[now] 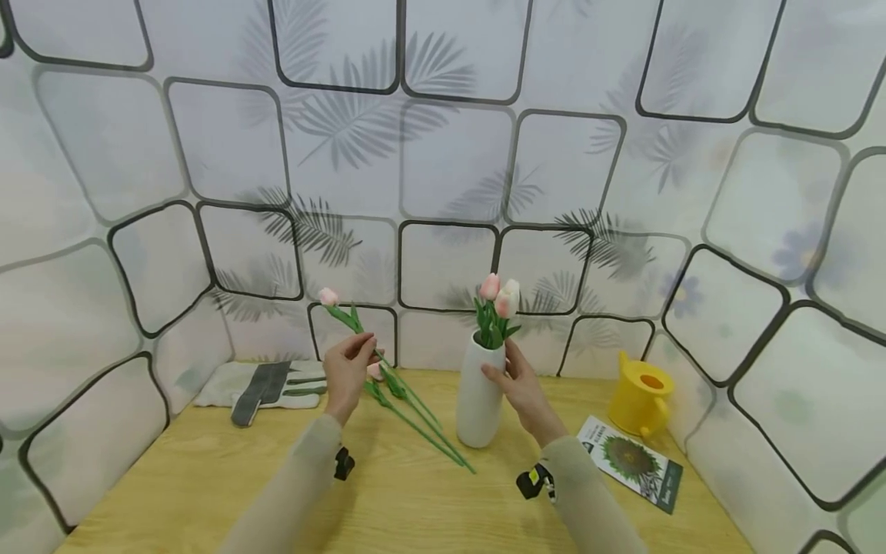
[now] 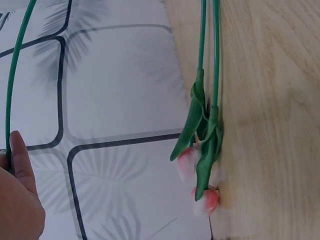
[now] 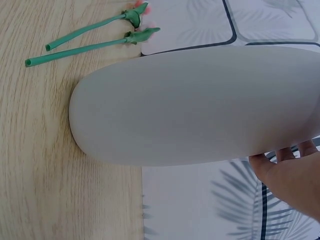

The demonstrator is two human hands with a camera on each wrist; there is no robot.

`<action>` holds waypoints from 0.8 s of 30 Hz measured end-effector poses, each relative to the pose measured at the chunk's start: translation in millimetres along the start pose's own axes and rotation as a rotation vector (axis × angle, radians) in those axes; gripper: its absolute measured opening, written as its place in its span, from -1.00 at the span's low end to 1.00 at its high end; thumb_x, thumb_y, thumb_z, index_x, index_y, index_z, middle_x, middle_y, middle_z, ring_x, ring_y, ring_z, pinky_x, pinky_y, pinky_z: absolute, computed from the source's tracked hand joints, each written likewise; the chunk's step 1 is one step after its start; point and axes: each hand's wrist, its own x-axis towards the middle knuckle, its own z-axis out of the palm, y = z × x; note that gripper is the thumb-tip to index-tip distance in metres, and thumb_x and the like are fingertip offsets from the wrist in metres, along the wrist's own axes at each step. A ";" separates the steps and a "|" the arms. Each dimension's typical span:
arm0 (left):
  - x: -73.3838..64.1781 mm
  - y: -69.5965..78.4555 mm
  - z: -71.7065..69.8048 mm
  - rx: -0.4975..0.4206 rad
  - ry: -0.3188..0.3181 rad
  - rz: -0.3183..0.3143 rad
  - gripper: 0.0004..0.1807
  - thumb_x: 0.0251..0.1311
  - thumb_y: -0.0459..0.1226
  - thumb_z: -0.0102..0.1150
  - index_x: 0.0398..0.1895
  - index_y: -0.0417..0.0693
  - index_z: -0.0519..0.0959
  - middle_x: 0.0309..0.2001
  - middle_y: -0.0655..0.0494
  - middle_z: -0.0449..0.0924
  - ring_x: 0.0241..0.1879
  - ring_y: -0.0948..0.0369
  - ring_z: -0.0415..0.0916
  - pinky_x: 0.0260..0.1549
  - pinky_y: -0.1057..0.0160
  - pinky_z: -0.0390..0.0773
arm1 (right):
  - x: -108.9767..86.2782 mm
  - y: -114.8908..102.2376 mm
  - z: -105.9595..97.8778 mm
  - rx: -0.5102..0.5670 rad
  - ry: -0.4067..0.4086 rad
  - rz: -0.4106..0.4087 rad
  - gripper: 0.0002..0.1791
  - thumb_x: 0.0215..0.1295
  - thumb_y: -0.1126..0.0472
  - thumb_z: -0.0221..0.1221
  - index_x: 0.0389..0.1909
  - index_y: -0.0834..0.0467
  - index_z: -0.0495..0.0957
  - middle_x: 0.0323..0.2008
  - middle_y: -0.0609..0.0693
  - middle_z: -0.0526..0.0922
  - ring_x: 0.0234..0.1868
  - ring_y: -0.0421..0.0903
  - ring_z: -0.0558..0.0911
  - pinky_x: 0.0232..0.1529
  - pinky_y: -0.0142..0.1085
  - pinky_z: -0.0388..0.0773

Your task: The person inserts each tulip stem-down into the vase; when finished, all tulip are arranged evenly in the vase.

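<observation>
My left hand (image 1: 349, 373) pinches the green stem of an artificial tulip (image 1: 328, 297) below its leaves, with the pale pink bloom raised to the upper left. In the left wrist view the held stem runs past my fingertips at the left edge. Two more tulips (image 2: 208, 150) lie side by side on the table, their stems pointing toward me. My right hand (image 1: 521, 388) grips the upper right side of a tall white vase (image 1: 479, 400), which leans slightly. Pink and whitish tulips (image 1: 500, 300) stand in its mouth, their lower stems hidden inside.
On the wooden table (image 1: 415, 508), grey and white work gloves (image 1: 277, 385) lie at the back left. A yellow watering can (image 1: 640, 396) stands at the right, behind a seed packet (image 1: 631, 462) with a sunflower picture. Patterned fabric walls (image 1: 443, 169) enclose the back and sides.
</observation>
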 end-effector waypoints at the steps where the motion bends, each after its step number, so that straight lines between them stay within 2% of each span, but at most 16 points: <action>1: 0.8 3.2 0.1 0.014 -0.004 0.001 -0.74 0.26 -0.30 0.27 -0.01 -0.18 0.66 -0.23 -0.11 0.69 -0.38 0.18 0.72 -0.33 0.29 0.71 | -0.1 -0.4 1.0 0.000 0.001 0.000 -0.11 0.39 0.11 0.20 0.57 -0.08 -0.13 0.54 0.06 0.02 0.51 0.18 0.11 0.45 0.21 0.07; 5: 6.1 17.6 4.7 0.032 -0.020 0.008 -0.66 0.19 -0.27 0.35 0.04 -0.11 0.62 -0.16 -0.12 0.64 -0.36 0.21 0.71 -0.26 0.21 0.72 | -1.7 -4.0 3.5 0.003 0.007 -0.006 -0.13 0.41 0.14 0.17 0.58 -0.05 -0.13 0.54 0.08 0.03 0.50 0.20 0.12 0.46 0.21 0.06; 8: 10.9 27.1 10.6 -0.001 -0.004 0.025 -0.65 0.15 -0.35 0.37 0.04 -0.15 0.61 -0.18 -0.13 0.62 -0.38 0.25 0.69 -0.22 0.17 0.72 | -2.4 -5.2 3.6 0.006 0.004 -0.005 -0.13 0.42 0.16 0.16 0.58 -0.04 -0.15 0.54 0.09 0.03 0.50 0.20 0.13 0.46 0.20 0.05; 15: 18.8 45.2 23.4 -0.050 0.034 0.029 -0.58 0.17 -0.42 0.32 0.13 -0.20 0.58 -0.18 -0.11 0.62 -0.40 0.35 0.67 -0.22 0.36 0.69 | -1.4 -5.4 2.3 -0.003 0.007 -0.009 -0.12 0.43 0.16 0.14 0.58 -0.02 -0.18 0.56 0.10 -0.02 0.52 0.20 0.08 0.48 0.18 0.01; 24: 23.6 63.7 39.4 -0.068 0.155 0.110 -0.59 0.18 -0.40 0.32 0.12 -0.22 0.58 -0.16 -0.19 0.62 -0.34 0.38 0.61 -0.28 0.41 0.67 | -1.2 -3.4 2.4 -0.009 0.005 -0.004 -0.11 0.41 0.11 0.17 0.58 -0.03 -0.16 0.55 0.09 -0.01 0.52 0.19 0.07 0.48 0.18 0.01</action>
